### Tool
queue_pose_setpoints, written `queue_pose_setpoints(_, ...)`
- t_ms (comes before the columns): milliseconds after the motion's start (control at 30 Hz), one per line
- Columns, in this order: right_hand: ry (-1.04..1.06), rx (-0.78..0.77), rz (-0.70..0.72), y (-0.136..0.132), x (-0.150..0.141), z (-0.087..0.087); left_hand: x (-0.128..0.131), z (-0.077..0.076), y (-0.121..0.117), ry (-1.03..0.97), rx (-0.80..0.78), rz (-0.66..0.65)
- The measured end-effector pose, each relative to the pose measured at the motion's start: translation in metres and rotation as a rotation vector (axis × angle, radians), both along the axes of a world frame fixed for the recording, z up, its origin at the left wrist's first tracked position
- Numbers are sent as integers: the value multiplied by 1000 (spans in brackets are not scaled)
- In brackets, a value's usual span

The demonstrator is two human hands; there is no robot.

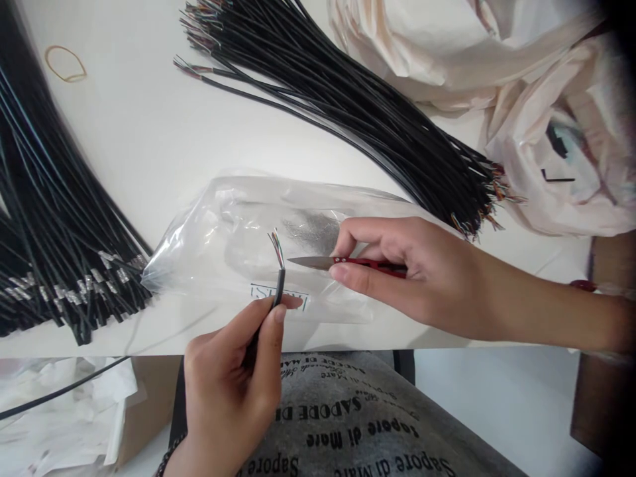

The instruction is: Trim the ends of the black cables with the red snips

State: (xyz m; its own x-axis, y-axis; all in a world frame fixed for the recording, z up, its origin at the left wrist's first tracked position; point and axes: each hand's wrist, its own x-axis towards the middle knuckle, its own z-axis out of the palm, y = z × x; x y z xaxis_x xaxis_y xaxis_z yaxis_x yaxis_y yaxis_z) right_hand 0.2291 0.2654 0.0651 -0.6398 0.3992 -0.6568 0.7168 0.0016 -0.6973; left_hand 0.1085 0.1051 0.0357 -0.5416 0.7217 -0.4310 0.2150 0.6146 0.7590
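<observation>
My left hand (238, 371) is closed around a black multi-core cable (279, 286), its end pointing up. Thin coloured wires (276, 248) fan out from the stripped tip, some red, green and white. In my right hand (422, 271) is a pair of red-handled thread snips (342, 263), pinched between thumb and fingers. Their pointed blades aim left, just beside the bare wires and apart from them. Under both hands lies a clear plastic bag (199, 232) with a small metallic heap (315, 228) in it. My palm hides part of the snips' handle.
A large bundle of black cables (338, 99) with stripped ends lies across the white table (134, 132). More cables with silvery ends (54, 199) are piled at the left. A rubber band (65, 63) lies behind them. Pale plastic bags (556, 139) stand at the right.
</observation>
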Motion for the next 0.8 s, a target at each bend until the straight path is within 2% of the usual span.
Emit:
queue_pose_setpoints(400, 55, -30, 13, -4, 1, 1, -1, 2, 0, 40, 20, -28)
queue_pose_setpoints(567, 67, -48, 24, -3, 1, -3, 3, 2, 1, 52, 83, 53)
queue_pose_setpoints(667, 63, -113, 23, -2, 2, -6, 5, 0, -1, 103, 86, 73)
queue_pose_setpoints(800, 28, -244, 11, 1, 2, -9, 5, 0, -6, 194, 67, 33)
